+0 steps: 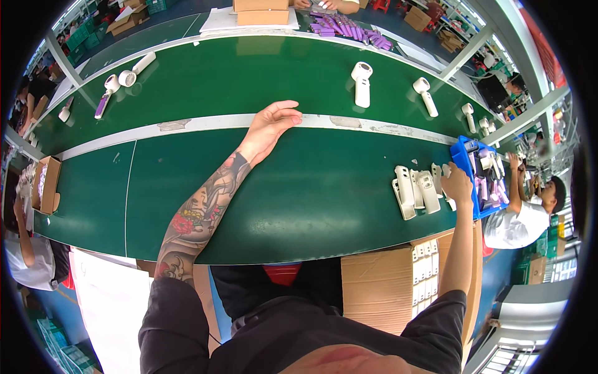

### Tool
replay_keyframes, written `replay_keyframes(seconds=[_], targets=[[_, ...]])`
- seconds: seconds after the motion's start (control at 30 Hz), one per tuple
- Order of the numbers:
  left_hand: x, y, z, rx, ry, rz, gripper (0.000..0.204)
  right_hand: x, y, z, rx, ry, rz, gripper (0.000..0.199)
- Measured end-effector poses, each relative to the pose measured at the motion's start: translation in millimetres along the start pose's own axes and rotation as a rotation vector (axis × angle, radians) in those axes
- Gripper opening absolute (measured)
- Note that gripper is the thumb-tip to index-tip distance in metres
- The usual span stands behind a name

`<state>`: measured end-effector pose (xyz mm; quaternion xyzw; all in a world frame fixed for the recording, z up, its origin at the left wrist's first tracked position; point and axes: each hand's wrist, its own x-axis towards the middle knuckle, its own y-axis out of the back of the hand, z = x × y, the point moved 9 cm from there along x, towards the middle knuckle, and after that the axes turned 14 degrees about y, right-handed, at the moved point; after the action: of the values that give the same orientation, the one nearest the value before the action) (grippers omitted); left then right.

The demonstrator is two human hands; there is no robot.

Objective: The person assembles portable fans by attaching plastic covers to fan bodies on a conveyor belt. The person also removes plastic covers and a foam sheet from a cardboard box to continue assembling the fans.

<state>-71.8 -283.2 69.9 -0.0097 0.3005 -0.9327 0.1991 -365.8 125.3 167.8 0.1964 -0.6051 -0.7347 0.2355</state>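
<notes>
My left hand (272, 129) rests at the white rail between the table and the conveyor. Its fingers are loosely bent and apart, with nothing in them. On the right side of the green table, my right hand (458, 184) is closed at the fingertips on a small white plastic piece (446, 170), partly hidden by the fingers. Just left of that hand lies a group of white plastic casing halves (428, 191), some leaning on each other. A blue bin (460, 153) stands just beyond the hand, holding white and purple parts.
Handheld fans, among them a white one (362, 84) and one with a purple handle (103, 105), lie spaced along the green conveyor (249, 68). Below the table edge, an open carton (377, 287) holds rows of white parts. Co-workers sit left, right and across, near purple parts (349, 28).
</notes>
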Motion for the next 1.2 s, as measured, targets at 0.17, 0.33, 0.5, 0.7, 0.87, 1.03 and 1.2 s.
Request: replay_keyframes(seconds=[0.17,0.33,0.5,0.7,0.87,1.03,1.2], targets=[[-1.6,-0.1,3.7,0.024,-0.017,-0.026,0.036,0.4,19.3,-18.3,-0.017,0.070,0.145,0.053],[-7.5,0.1,8.3,0.019,-0.029,-0.058,0.033,-20.1,66.7,-105.4,0.201,0.333,0.301,0.052],[-11.4,5.4,10.0,0.016,-0.052,-0.056,0.032,-38.8,65.8,-198.9,0.379,0.471,-0.068,0.051],[-8.6,5.6,6.3,0.024,-0.045,-0.057,0.028,-30.5,25.5,-227.3,0.181,0.582,0.055,0.046],[-9.7,9.0,8.1,0.007,-0.054,-0.062,0.027,-30.2,29.4,-240.3,0.151,0.638,0.093,0.041],[-15.3,15.0,11.6,-0.066,-0.043,-0.036,0.026,-42.3,62.7,-272.7,0.413,0.662,0.123,0.039],[-20.5,20.7,17.1,-0.088,-0.035,0.003,0.026,-43.0,63.8,-332.8,0.709,0.700,0.164,0.036]])
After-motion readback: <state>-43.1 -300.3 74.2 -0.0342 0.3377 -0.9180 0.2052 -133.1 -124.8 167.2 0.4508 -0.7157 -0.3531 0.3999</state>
